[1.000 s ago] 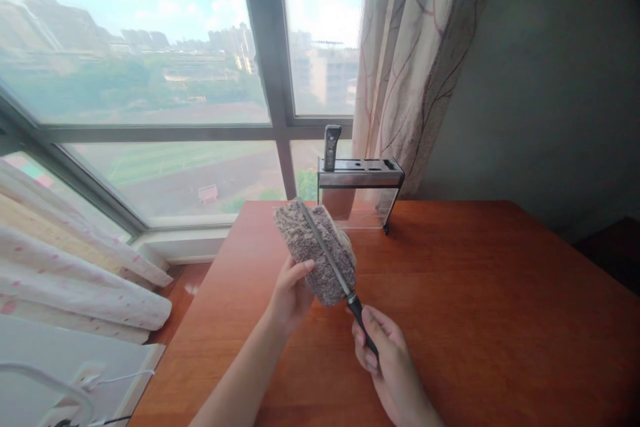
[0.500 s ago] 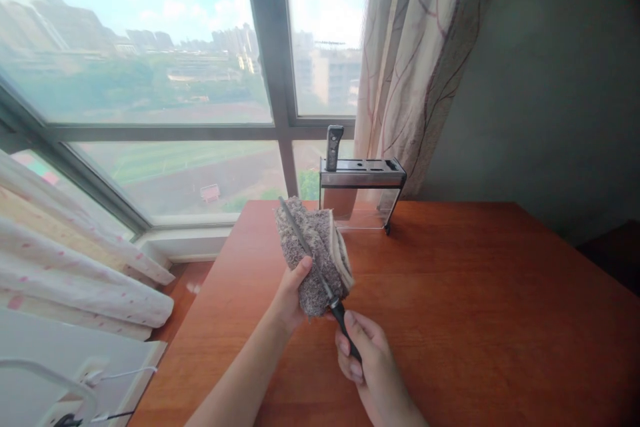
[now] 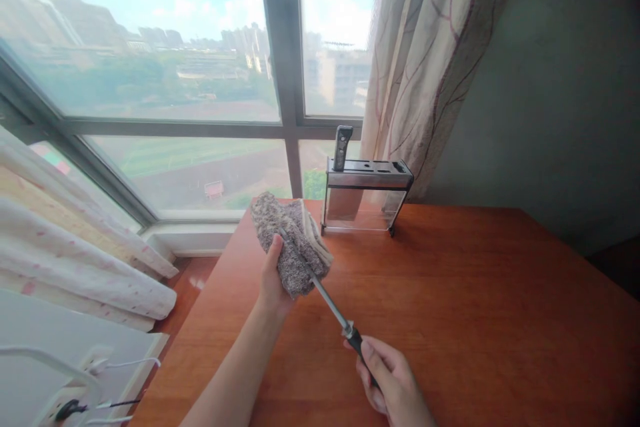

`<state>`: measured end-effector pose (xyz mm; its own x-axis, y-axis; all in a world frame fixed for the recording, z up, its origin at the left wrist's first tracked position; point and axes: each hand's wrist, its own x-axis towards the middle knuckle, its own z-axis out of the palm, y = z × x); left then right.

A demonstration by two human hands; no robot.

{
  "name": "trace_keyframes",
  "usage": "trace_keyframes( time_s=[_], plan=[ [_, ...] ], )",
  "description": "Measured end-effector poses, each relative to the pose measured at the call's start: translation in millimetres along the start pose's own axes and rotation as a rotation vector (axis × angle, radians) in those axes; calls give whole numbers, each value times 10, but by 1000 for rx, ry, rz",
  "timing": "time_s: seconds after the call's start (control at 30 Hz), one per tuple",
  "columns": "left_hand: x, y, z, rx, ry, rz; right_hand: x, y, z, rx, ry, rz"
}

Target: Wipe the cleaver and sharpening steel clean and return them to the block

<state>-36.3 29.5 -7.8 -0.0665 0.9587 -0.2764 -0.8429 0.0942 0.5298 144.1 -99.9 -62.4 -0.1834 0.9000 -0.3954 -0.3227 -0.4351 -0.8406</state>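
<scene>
My left hand (image 3: 276,280) is closed around a folded grey fluffy cloth (image 3: 295,250), its thumb on the near side of it. Across the cloth lies the thin metal rod of a honing steel (image 3: 331,297), its far end resting on the cloth's folds near my thumb. My right hand (image 3: 390,373) grips the steel's black handle, fingers wrapped round it. Behind the cloth stands a clear-sided knife block (image 3: 370,177) with a metal top, and one knife with a dark handle (image 3: 343,147) sits upright in its left slot.
The brown wooden table (image 3: 475,307) reaches to a large window (image 3: 190,80). Patterned curtains (image 3: 425,47) hang behind the knife block, and a pale curtain (image 3: 75,253) bulges at the left. Cables run from wall sockets (image 3: 75,403) at the lower left.
My right hand has drawn the honing steel down and to the right, so more of the rod shows between cloth and handle. The left hand and cloth have shifted left and slightly up.
</scene>
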Motion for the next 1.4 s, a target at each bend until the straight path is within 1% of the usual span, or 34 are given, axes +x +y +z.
trace_keyframes(
  time_s=[0.1,0.2,0.27,0.3,0.37,0.43,0.5,0.53,0.63,0.7,0.77,0.87,1.0,1.1,1.2,1.3,1.37,1.4],
  plan=[
    [-35,-91,6,22,-43,-55,73,-84,46,-28,30,-41],
    [-94,-219,20,62,-118,-169,196,-188,91,-105,39,-98],
    [-124,-283,17,110,-140,-245,265,-266,85,-226,79,-199],
    [-133,-302,11,134,-139,-260,288,-308,72,-308,106,-261],
    [-143,-315,-3,167,-131,-237,307,-391,39,-485,159,-386],
    [-146,-301,-13,173,-129,-187,298,-452,13,-626,191,-462],
    [-145,-269,-12,161,-127,-167,277,-472,1,-682,176,-462],
    [-144,-249,-9,149,-125,-171,266,-467,-3,-670,139,-433],
    [-128,-168,3,94,-112,-180,230,-420,-31,-541,-34,-294],
    [-104,-103,8,45,-99,-153,201,-391,-78,-489,-95,-231],
    [-71,-47,11,8,-91,-106,169,-370,-144,-530,-77,-227],
    [-34,-34,14,8,-76,-55,136,-334,-238,-682,24,-301],
    [-61,-187,26,110,-42,-105,173,-272,-248,-805,227,-471],
    [-126,-327,39,190,-70,-160,226,-259,-162,-839,309,-581],
    [-172,-387,49,222,-102,-196,228,-293,-62,-851,327,-595],
    [-171,-368,54,225,-63,-205,174,-334,-4,-801,284,-577],
    [-156,-339,55,220,-44,-195,140,-334,3,-715,238,-521],
    [-147,-325,53,218,-39,-187,131,-323,-2,-658,215,-470]
  ],
)
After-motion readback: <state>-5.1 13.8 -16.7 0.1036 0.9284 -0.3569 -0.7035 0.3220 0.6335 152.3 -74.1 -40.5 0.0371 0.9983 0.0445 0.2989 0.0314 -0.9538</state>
